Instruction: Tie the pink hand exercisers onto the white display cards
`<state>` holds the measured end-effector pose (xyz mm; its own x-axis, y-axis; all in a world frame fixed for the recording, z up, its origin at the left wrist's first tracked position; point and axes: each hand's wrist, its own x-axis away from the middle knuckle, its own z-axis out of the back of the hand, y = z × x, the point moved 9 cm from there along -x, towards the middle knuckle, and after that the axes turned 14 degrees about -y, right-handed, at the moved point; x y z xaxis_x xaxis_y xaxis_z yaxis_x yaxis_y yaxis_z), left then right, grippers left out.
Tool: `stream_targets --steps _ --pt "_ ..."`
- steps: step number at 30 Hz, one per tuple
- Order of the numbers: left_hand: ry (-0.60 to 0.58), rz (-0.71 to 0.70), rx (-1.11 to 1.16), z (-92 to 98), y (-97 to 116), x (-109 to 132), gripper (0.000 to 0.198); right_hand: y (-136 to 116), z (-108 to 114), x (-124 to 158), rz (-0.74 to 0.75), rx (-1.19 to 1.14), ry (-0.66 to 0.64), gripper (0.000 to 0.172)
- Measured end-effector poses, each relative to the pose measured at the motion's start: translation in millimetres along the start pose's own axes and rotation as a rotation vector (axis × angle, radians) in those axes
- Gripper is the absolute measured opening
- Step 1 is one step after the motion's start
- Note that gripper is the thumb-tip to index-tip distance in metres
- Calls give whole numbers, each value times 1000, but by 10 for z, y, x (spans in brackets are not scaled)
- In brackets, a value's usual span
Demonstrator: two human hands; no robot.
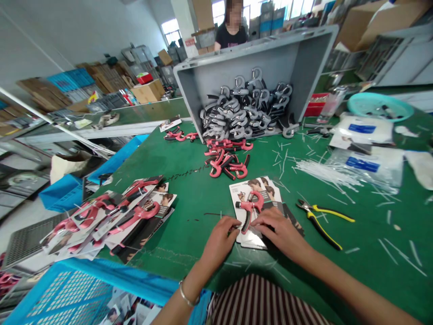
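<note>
A red hand grip exerciser [251, 204] with black handle pads and a metal spring lies on a printed backing card [237, 189], on top of a small fanned stack of such cards. My left hand [223, 232] is at the grip's lower handle and the card's left edge, thumb and forefinger pinched together. On the other side, my right hand [279, 230] rests over the cards with bent fingers, the tips close by the same handle. Whatever is between the fingertips of either hand is too small to make out.
Beyond, a tipped grey bin [301, 58] holds grey hand grips; red ones [223, 164] lie before it. Carded grips [111, 216] are piled left. Pliers [318, 216], white plastic ties [324, 174] and plastic bags [368, 167] lie right. A blue crate [67, 293] stands below. One person stands behind.
</note>
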<state>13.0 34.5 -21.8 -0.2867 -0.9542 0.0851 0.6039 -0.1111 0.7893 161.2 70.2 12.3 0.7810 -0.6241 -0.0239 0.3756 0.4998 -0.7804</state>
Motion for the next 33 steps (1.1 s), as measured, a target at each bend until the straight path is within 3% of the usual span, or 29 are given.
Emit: stream_targets --steps 7,12,18,24,33 --pt "52 -90 -46 -12 228 -65 14 138 -6 -37 -91 30 141 9" --pt "112 -56 43 -32 186 -67 10 22 -51 -5 -30 342 18 17" --pt "84 -76 105 -100 210 -114 7 -25 -104 58 -38 631 -59 21" --pt "43 -101 67 -112 299 -133 6 -76 -143 19 -2 693 -89 13" --pt "-26 -113 -17 -182 336 -160 6 -147 -165 4 72 673 -75 16"
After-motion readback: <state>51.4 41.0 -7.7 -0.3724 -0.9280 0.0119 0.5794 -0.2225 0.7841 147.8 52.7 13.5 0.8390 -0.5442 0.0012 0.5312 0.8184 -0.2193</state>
